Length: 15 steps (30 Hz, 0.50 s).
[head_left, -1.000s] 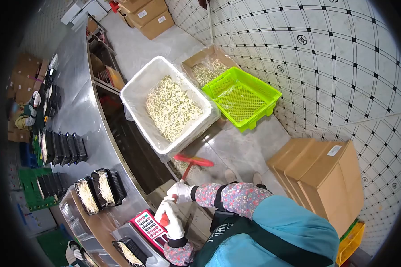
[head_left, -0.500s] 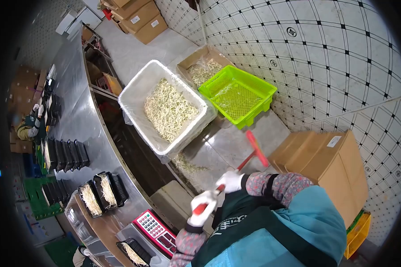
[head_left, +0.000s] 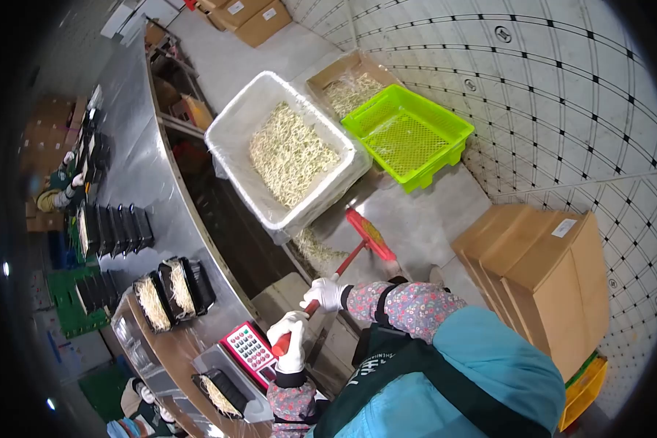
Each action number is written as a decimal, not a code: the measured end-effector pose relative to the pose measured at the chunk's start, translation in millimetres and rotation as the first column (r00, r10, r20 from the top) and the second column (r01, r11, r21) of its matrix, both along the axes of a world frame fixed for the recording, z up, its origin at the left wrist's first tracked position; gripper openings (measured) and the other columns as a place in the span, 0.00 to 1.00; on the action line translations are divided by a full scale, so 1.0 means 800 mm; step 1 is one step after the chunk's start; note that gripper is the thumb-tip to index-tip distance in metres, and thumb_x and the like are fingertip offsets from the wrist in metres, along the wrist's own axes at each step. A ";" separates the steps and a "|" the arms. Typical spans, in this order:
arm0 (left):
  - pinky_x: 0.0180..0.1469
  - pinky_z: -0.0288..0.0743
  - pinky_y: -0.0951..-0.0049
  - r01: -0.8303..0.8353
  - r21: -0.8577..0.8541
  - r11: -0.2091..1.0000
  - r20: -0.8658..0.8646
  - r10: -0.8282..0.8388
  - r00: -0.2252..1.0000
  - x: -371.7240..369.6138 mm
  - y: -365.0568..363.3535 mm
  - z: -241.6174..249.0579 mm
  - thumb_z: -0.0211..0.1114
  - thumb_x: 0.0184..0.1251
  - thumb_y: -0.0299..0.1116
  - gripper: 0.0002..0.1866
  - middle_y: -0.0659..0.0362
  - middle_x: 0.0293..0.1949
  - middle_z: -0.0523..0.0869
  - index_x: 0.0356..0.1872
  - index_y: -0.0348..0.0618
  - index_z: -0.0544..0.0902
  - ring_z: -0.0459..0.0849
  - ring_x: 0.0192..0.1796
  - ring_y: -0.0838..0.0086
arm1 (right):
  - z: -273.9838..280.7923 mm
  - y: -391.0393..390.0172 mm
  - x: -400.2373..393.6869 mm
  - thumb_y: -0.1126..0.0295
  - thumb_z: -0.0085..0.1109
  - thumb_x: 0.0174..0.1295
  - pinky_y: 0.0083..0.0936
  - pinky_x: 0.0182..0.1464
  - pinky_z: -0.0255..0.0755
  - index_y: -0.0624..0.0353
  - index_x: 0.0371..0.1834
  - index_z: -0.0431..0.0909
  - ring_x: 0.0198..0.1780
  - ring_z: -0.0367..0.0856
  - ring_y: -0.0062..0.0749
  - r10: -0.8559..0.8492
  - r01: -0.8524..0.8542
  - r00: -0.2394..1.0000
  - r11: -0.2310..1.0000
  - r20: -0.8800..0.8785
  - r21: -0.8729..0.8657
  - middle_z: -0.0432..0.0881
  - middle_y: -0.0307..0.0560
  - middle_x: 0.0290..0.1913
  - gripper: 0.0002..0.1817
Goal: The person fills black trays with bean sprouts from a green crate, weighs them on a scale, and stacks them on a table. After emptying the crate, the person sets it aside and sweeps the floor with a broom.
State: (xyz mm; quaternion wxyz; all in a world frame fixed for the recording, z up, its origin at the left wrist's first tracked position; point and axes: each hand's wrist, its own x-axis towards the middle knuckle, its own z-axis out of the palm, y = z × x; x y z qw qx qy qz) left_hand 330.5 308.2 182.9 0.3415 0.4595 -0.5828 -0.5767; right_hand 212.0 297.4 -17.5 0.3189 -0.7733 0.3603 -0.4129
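Both my gloved hands grip the handle of a red broom, its wide flat head angled over the grey floor. My left hand is wrapped round the handle's end, beside the scale. Further along the handle, my right hand is closed on it too. Loose bean sprouts lie on the floor left of the broom head, below a white bin lined with clear plastic. Pale bean sprouts fill much of that bin. Bristles cannot be made out on the head.
A green crate and a carton of sprouts stand behind the bin. Large cardboard boxes are at right. Along the steel table sit black trays and a red scale. Other people are beyond it.
The broom has swung left with both hands, its head now left of where it was and closer to the spilled sprouts. Both hands keep their grip. The view has shifted slightly.
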 end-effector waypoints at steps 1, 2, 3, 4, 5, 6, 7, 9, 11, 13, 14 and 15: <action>0.45 0.74 0.68 -0.014 0.005 1.000 -0.005 0.014 1.000 0.005 0.002 0.001 0.62 0.62 0.21 0.09 0.57 0.26 0.81 0.21 0.35 0.76 0.82 0.37 0.68 | 0.000 0.002 0.006 0.63 0.60 0.50 0.38 0.32 0.71 0.43 0.29 0.79 0.27 0.80 0.41 -0.006 0.005 1.000 1.000 0.021 0.008 0.77 0.38 0.22 0.03; 0.44 0.73 0.69 -0.026 0.017 1.000 -0.007 0.026 1.000 0.008 0.002 0.002 0.62 0.62 0.21 0.09 0.57 0.26 0.81 0.22 0.35 0.75 0.81 0.37 0.68 | 0.002 -0.002 0.009 0.63 0.60 0.50 0.38 0.31 0.71 0.43 0.28 0.78 0.26 0.80 0.41 -0.007 0.007 1.000 1.000 0.006 -0.026 0.77 0.39 0.21 0.03; 0.44 0.73 0.69 -0.040 0.034 0.999 -0.009 0.040 0.999 0.009 0.004 0.004 0.62 0.62 0.21 0.09 0.57 0.27 0.81 0.22 0.35 0.75 0.81 0.36 0.69 | 0.002 -0.003 0.012 0.62 0.59 0.50 0.38 0.30 0.72 0.44 0.27 0.78 0.26 0.79 0.41 -0.007 0.007 1.000 0.999 -0.007 -0.054 0.77 0.39 0.21 0.03; 0.41 0.71 0.71 -0.040 0.023 0.999 -0.020 0.040 0.999 0.008 0.001 0.005 0.61 0.63 0.21 0.10 0.57 0.27 0.80 0.22 0.35 0.75 0.80 0.36 0.70 | 0.002 -0.007 0.014 0.62 0.59 0.51 0.38 0.29 0.72 0.44 0.26 0.77 0.24 0.78 0.42 -0.027 0.024 0.999 0.995 -0.031 -0.092 0.76 0.39 0.20 0.03; 0.40 0.71 0.72 -0.071 0.044 0.996 -0.017 0.072 0.997 0.007 0.000 0.004 0.61 0.62 0.21 0.10 0.57 0.27 0.80 0.21 0.35 0.74 0.79 0.35 0.71 | 0.004 -0.012 0.016 0.62 0.58 0.51 0.38 0.27 0.71 0.44 0.26 0.77 0.22 0.77 0.43 -0.040 0.035 0.998 0.993 -0.043 -0.111 0.75 0.39 0.19 0.03; 0.40 0.70 0.72 -0.105 0.090 0.990 0.085 0.097 0.992 -0.009 -0.008 0.025 0.59 0.65 0.21 0.12 0.59 0.24 0.77 0.20 0.38 0.73 0.76 0.33 0.72 | 0.006 -0.015 0.019 0.62 0.58 0.52 0.39 0.28 0.71 0.45 0.26 0.77 0.22 0.77 0.43 -0.049 0.046 0.998 0.993 -0.030 -0.111 0.75 0.39 0.19 0.04; 0.40 0.70 0.72 -0.036 0.024 0.999 0.077 0.034 0.996 -0.007 -0.011 0.024 0.58 0.66 0.22 0.13 0.60 0.24 0.77 0.20 0.39 0.72 0.75 0.32 0.72 | 0.009 -0.019 0.021 0.61 0.58 0.52 0.39 0.28 0.72 0.45 0.26 0.77 0.23 0.77 0.42 -0.064 0.061 0.998 0.992 -0.018 -0.112 0.75 0.39 0.19 0.04; 0.40 0.69 0.72 0.038 -0.050 0.998 0.085 -0.033 0.996 -0.002 -0.016 0.024 0.57 0.67 0.22 0.14 0.60 0.23 0.76 0.19 0.40 0.72 0.75 0.32 0.72 | 0.010 -0.024 0.028 0.64 0.57 0.52 0.43 0.30 0.75 0.46 0.31 0.74 0.27 0.81 0.47 -0.061 0.062 0.998 0.994 0.011 -0.091 0.78 0.41 0.24 0.04; 0.40 0.69 0.72 0.061 -0.066 0.996 0.117 -0.053 0.992 -0.002 -0.020 0.027 0.57 0.67 0.23 0.14 0.60 0.23 0.76 0.19 0.40 0.72 0.75 0.32 0.71 | 0.015 -0.029 0.039 0.64 0.57 0.52 0.44 0.31 0.74 0.46 0.29 0.75 0.28 0.81 0.47 -0.060 0.062 0.998 0.994 0.030 -0.085 0.77 0.43 0.23 0.04; 0.40 0.69 0.73 0.064 -0.060 0.996 0.194 -0.051 0.980 -0.005 -0.019 0.032 0.59 0.66 0.22 0.13 0.60 0.24 0.77 0.19 0.39 0.73 0.76 0.32 0.72 | 0.020 -0.034 0.046 0.63 0.58 0.55 0.43 0.30 0.72 0.48 0.28 0.77 0.26 0.79 0.46 -0.075 0.083 0.994 0.991 0.081 -0.102 0.77 0.42 0.22 0.04; 0.39 0.70 0.73 0.101 -0.076 0.992 0.228 -0.081 0.970 -0.007 -0.021 0.032 0.59 0.66 0.21 0.13 0.60 0.24 0.78 0.20 0.39 0.73 0.76 0.32 0.72 | 0.018 -0.035 0.050 0.63 0.58 0.56 0.43 0.30 0.71 0.49 0.27 0.78 0.25 0.78 0.46 -0.081 0.093 0.991 0.990 0.104 -0.110 0.76 0.42 0.21 0.05; 0.39 0.70 0.73 0.138 -0.093 0.986 0.261 -0.109 0.959 -0.009 -0.021 0.032 0.59 0.65 0.21 0.13 0.60 0.24 0.78 0.20 0.39 0.73 0.77 0.32 0.73 | 0.017 -0.035 0.052 0.62 0.58 0.55 0.44 0.30 0.71 0.49 0.26 0.77 0.26 0.79 0.47 -0.083 0.092 0.991 0.992 0.108 -0.087 0.77 0.43 0.21 0.05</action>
